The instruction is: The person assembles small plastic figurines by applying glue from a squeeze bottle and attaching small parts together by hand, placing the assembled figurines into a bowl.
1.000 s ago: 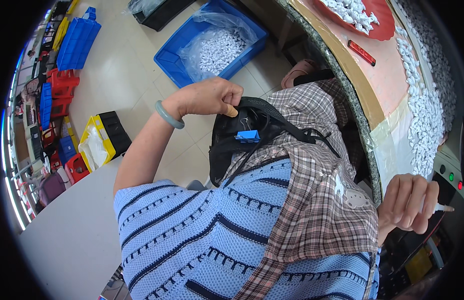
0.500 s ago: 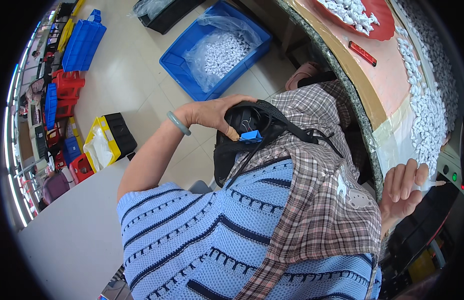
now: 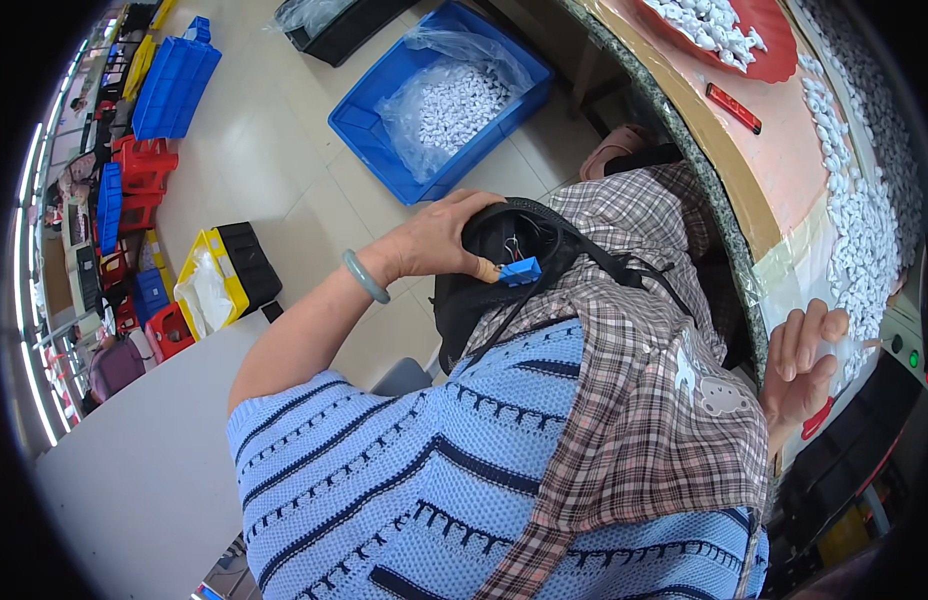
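Note:
In my lap lies a black bag (image 3: 462,315) with thin straps, its mouth turned up. My left hand (image 3: 439,235) grips its rim, fingers over the far edge and thumb inside. The thumb, with a tan wrap at its tip, presses at a blue binder clip (image 3: 520,271) whose wire handles stick up in the bag's opening. The inside is dark, so its contents cannot be made out. At the table's right edge my right hand (image 3: 799,365) has curled fingers round a translucent whitish thing with a thin tip (image 3: 846,350), mostly hidden by the hand.
A heap of small white pieces (image 3: 864,240) covers the table's right side, by a red dish (image 3: 779,50) of more and a red cutter-like tool (image 3: 733,108). On the floor stand a lined blue bin (image 3: 369,150) and a yellow-and-black crate (image 3: 246,262). A grey tabletop (image 3: 134,470) lies left.
The view has shifted slightly. My left hand has tilted the bag's rim, and the binder clip has turned a little. My right hand has dipped slightly, and a red thing shows below it.

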The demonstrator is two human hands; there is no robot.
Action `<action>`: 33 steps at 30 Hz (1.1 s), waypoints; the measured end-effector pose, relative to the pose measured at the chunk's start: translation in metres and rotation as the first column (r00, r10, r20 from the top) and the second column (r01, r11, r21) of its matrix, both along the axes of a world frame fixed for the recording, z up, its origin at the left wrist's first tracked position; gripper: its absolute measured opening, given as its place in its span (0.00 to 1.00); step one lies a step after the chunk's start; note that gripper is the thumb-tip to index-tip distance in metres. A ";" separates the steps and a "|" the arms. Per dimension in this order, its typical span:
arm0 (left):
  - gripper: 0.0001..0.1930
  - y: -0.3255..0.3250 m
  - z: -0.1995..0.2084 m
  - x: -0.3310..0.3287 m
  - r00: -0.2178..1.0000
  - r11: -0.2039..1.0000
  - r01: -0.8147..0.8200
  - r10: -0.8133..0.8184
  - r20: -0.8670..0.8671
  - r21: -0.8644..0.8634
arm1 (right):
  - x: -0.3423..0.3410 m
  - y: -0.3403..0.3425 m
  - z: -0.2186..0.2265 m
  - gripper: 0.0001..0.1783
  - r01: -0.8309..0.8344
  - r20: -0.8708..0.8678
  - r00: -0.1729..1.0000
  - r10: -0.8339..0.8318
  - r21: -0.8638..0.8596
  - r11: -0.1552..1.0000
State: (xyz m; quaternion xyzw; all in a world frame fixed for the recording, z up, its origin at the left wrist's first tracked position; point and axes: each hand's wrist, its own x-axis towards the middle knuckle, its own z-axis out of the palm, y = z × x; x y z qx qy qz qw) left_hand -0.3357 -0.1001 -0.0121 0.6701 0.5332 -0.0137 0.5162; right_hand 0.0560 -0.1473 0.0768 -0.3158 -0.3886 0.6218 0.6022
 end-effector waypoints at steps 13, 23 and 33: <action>0.53 0.062 0.044 0.017 0.898 0.885 0.438 -0.440 -0.025 0.159 | 0.022 -0.004 -0.013 0.18 0.117 0.006 0.993 -0.117 -0.032 0.993; 0.24 0.127 0.104 0.173 0.800 0.761 0.507 -0.590 0.108 0.404 | 0.067 -0.022 -0.023 0.17 0.233 -0.043 0.971 -0.234 -0.031 0.972; 0.10 0.175 0.031 0.395 0.752 0.588 0.156 -0.591 0.291 0.793 | 0.103 -0.051 -0.041 0.17 0.372 -0.147 0.913 -0.380 -0.077 0.925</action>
